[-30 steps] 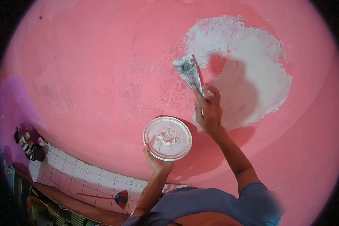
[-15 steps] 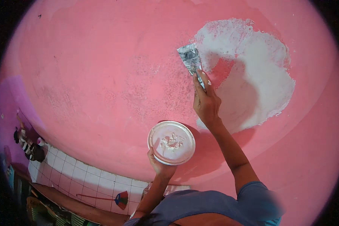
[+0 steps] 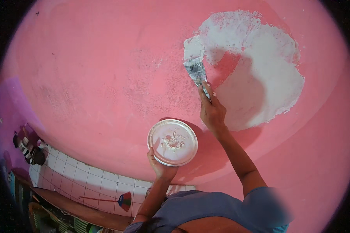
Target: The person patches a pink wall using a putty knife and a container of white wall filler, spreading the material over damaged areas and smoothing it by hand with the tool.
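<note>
My right hand (image 3: pixel 213 110) grips the handle of a putty knife (image 3: pixel 196 72), whose broad, smeared metal blade lies against the pink wall (image 3: pixel 93 70). Just above the blade is a fresh strip of white putty (image 3: pixel 193 47). It joins a large, whitish putty patch (image 3: pixel 278 77) on the right, which curves around a bare pink gap. Lower down, my left hand (image 3: pixel 161 167) holds a round white lid (image 3: pixel 172 142) by its near left edge, thumb over the rim. Lumps of putty (image 3: pixel 173 140) lie in the lid's middle.
Rough, pitted spots (image 3: pixel 151 85) mark the wall left of the knife. Below runs a white tiled floor (image 3: pixel 87 174) with a red-handled broom (image 3: pixel 124 201) on it. Dark and striped items (image 3: pixel 31 149) are heaped at the far left, and a brown ledge (image 3: pixel 81 211) edges the floor.
The putty knife has slid down the wall, leaving a white strip of putty above its blade. My left hand and the lid have shifted slightly up and left in the picture.
</note>
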The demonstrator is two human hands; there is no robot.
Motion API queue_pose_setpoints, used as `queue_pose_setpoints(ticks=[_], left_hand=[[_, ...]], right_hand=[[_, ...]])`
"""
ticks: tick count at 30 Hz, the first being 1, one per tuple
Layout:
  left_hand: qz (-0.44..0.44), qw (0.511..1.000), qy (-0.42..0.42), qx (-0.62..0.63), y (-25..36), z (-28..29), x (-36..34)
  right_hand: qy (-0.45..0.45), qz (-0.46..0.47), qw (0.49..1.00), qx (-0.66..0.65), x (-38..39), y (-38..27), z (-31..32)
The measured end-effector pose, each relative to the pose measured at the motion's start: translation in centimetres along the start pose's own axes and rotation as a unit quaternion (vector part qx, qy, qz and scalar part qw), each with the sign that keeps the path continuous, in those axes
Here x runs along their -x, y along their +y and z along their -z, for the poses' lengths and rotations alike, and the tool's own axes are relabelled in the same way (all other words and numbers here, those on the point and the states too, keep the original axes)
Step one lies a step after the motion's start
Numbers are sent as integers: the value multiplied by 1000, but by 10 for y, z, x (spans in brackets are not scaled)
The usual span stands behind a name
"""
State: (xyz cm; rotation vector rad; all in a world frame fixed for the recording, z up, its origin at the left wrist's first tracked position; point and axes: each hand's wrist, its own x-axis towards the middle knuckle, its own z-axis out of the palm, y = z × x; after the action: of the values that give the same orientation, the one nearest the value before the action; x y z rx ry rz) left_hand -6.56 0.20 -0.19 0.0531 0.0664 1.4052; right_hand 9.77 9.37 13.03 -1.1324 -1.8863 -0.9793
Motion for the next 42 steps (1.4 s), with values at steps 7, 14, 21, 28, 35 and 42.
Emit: queue_pose_setpoints(ticks=[7, 14, 21, 28, 35, 42], left_hand=[[-16, 1000, 4, -18, 2, 0, 3], [-4, 1000, -2, -16, 0, 7, 2], [-2, 1000, 11, -11, 1, 9, 3], [9, 1000, 4, -3, 2, 7, 4], [31, 999, -5, 12, 2, 8, 4], [24, 999, -27, 12, -1, 7, 2]], right_hand=[[49, 25, 998, -31, -23, -1, 14], [56, 11, 998, -1, -51, 1, 6], [21, -4, 1000, -12, -28, 0, -6], [-15, 15, 1000, 16, 36, 13, -7], [88, 34, 995, -15, -22, 3, 13], [39, -13, 999, 30, -10, 9, -6]])
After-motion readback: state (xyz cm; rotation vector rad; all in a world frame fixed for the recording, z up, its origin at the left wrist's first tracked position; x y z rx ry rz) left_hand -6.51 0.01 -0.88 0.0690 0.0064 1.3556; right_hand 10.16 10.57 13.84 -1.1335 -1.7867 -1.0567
